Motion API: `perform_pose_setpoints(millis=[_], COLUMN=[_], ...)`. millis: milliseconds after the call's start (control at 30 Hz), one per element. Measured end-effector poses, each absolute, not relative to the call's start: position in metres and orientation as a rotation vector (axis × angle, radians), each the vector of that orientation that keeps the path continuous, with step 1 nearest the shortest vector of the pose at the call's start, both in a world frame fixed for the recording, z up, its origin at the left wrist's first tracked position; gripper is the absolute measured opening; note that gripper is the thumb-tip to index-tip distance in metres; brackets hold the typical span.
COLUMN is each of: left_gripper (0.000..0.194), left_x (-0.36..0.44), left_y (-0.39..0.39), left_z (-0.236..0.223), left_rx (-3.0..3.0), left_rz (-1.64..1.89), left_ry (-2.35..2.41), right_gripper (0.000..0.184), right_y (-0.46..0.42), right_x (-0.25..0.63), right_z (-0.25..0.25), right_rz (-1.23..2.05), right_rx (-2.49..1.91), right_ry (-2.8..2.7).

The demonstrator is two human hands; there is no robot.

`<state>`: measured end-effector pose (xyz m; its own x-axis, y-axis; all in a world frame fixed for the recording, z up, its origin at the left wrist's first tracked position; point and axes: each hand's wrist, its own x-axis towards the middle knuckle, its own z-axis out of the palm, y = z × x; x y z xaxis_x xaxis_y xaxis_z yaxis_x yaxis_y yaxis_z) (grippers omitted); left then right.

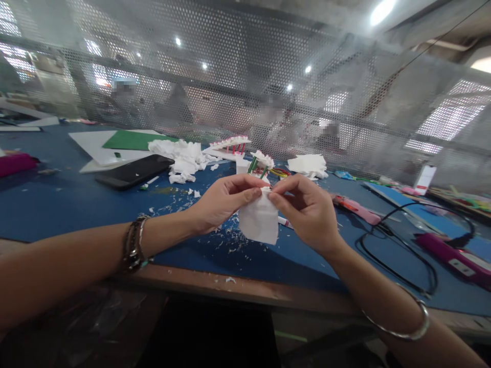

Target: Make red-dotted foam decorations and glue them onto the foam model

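Note:
A small white sheet of paper [259, 222] hangs between my two hands above the blue tabletop. My left hand [230, 199] pinches its upper edge from the left, thumb against fingers. From the right, my right hand [307, 209] grips the same edge between thumb and fingertips. The edge between the fingertips looks slightly crumpled. Just behind my hands stands a small piece with green sticks and a ruffled white top [263, 159]. Partly hidden by my right hand, a white marker-like stick [284, 222] lies on the table.
Paper scraps [230, 245] litter the blue table [172, 250]. Crumpled white paper [180, 156], a black phone [134, 171] and a green sheet [132, 139] lie left. To the right are a pink tool [358, 209], a looping black cable [399, 207] and a purple power strip [454, 258]. A perforated screen [230, 66] stands behind.

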<state>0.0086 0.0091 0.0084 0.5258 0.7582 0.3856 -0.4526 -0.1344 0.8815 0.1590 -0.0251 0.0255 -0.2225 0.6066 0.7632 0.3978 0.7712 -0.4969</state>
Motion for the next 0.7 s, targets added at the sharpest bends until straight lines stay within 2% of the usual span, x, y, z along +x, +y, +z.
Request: perform_pose_setpoints(millis=[367, 700], left_gripper=[0.008, 0.005], left_x=[0.0106, 0.0081], left_y=[0.0107, 0.0149], left_z=[0.0087, 0.0083], left_rx=[1.206, 1.290], left_rz=[1.044, 1.013], left_ry=[0.290, 0.308], right_gripper=[0.011, 0.011], right_y=[-0.0248, -0.0237], right_x=[0.1605, 0.1618], right_z=[0.0254, 0.0262], right_rz=[0.252, 0.227], right_rx=[-0.702, -0.723], right_ry=[-1.926, -1.951])
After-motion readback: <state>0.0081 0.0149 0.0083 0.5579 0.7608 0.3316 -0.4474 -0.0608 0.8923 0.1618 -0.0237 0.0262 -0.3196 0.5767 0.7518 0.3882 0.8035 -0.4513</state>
